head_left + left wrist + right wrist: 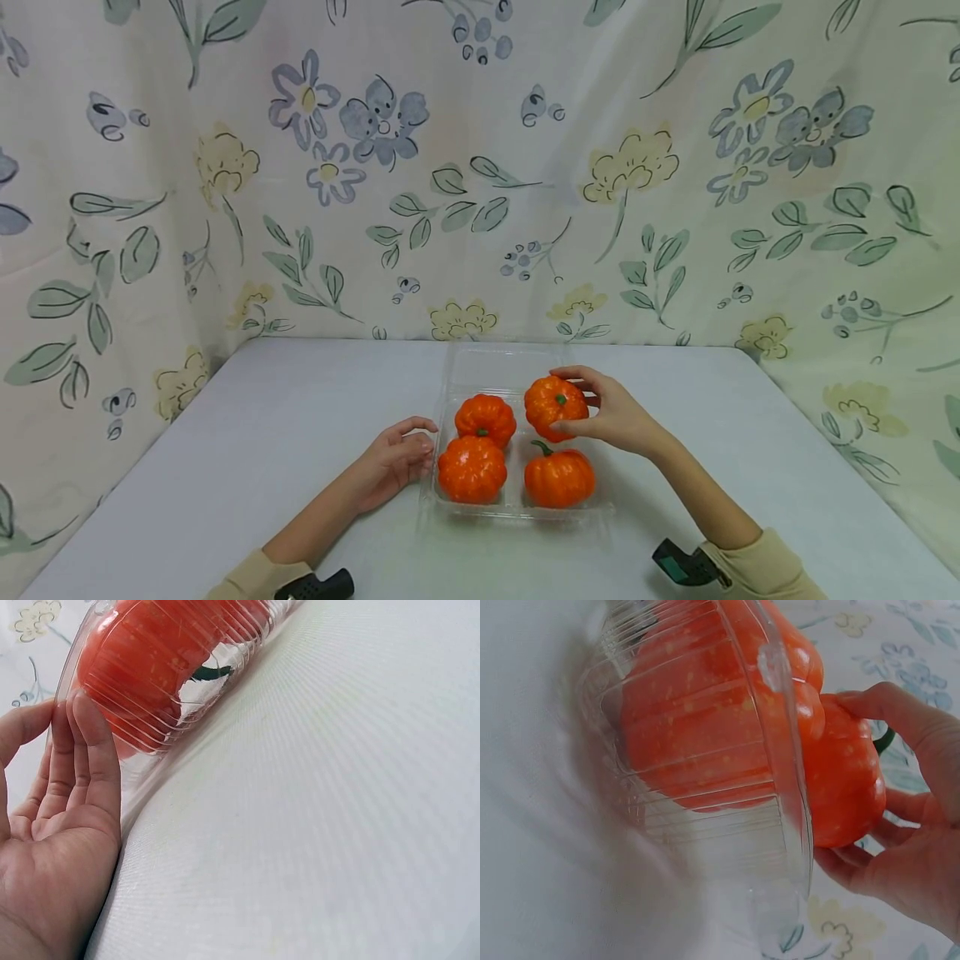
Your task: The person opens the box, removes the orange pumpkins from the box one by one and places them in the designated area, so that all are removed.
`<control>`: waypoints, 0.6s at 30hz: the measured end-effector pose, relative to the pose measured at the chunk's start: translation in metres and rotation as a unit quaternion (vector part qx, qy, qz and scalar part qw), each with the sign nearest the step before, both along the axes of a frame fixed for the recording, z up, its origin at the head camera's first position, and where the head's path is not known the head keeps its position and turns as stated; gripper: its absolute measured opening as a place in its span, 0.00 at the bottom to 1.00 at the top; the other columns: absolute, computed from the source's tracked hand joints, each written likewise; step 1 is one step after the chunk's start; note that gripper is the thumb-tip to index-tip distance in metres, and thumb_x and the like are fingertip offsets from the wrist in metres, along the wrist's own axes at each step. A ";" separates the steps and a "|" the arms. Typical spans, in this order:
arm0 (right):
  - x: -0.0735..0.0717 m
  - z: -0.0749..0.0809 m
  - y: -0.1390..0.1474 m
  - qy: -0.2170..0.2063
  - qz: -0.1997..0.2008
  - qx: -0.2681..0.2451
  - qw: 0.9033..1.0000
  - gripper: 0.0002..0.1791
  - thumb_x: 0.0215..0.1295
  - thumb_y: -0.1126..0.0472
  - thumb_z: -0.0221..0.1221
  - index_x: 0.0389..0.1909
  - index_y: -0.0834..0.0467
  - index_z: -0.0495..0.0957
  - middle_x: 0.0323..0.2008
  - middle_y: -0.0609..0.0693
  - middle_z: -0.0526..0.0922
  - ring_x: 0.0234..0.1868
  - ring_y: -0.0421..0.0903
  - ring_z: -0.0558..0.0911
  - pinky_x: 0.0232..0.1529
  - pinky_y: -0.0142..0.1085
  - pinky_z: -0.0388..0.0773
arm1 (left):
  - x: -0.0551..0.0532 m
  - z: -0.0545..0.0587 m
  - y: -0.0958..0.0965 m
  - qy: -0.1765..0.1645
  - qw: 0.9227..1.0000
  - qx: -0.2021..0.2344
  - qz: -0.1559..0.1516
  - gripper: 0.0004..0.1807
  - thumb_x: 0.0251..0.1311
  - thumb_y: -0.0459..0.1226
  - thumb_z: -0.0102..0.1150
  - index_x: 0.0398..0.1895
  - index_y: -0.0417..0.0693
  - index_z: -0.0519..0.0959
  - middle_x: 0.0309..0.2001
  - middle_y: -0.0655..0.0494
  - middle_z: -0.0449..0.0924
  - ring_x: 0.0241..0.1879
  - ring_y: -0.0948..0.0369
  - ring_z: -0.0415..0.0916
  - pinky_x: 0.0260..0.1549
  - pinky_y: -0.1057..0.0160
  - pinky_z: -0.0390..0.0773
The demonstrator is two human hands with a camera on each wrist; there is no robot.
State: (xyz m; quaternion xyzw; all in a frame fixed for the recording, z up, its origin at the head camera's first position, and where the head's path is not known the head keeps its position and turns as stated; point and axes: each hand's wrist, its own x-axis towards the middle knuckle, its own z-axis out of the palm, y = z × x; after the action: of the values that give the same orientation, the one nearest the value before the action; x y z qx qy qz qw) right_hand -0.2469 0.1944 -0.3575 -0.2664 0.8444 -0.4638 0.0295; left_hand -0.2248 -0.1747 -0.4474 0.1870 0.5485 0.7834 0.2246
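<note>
Between the thumb and fingers of my right hand (611,410) is a small glossy orange pumpkin (551,402) with a green stem. It sits over the far right part of a clear plastic container (517,510); the right wrist view shows the held pumpkin (847,780) beyond the rim. Three more pumpkins lie inside: one near right (559,479), one near left (471,471) and one far left (486,417). At the left side of the container, my left hand (393,465) pinches the rim, thumb and fingertips right at its edge in the left wrist view.
The container's transparent lid (498,367) lies folded back on the far side. All stands on a white table (322,392), with a flower-print cloth (465,233) hanging behind. A black device (686,563) is strapped at the right wrist.
</note>
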 end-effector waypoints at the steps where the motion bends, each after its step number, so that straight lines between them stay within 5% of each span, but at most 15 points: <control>1: 0.000 0.000 0.000 -0.002 -0.001 -0.002 1.000 0.39 0.60 0.61 0.73 0.70 0.67 0.69 0.65 0.65 0.77 0.60 0.58 0.79 0.59 0.52 0.83 | 0.000 0.000 0.000 0.000 1.000 0.000 0.001 0.10 0.79 0.31 0.46 0.56 0.51 0.71 0.37 0.64 0.82 0.37 0.67 0.80 0.46 0.70 0.83; 18: -0.004 0.003 0.011 0.010 -0.021 -0.004 1.000 0.37 0.63 0.62 0.72 0.69 0.69 0.68 0.64 0.65 0.77 0.60 0.59 0.80 0.64 0.59 0.78 | 0.000 0.000 0.002 -0.022 1.000 0.008 0.002 0.11 0.80 0.30 0.45 0.55 0.53 0.72 0.37 0.63 0.81 0.36 0.66 0.80 0.46 0.70 0.83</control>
State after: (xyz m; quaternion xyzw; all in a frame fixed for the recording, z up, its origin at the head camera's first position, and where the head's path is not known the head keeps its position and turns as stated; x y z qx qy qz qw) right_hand -0.2509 0.2056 -0.3547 -0.2536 0.8482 -0.4649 0.0103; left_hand -0.2250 -0.1727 -0.4477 0.1707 0.5379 0.7919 0.2333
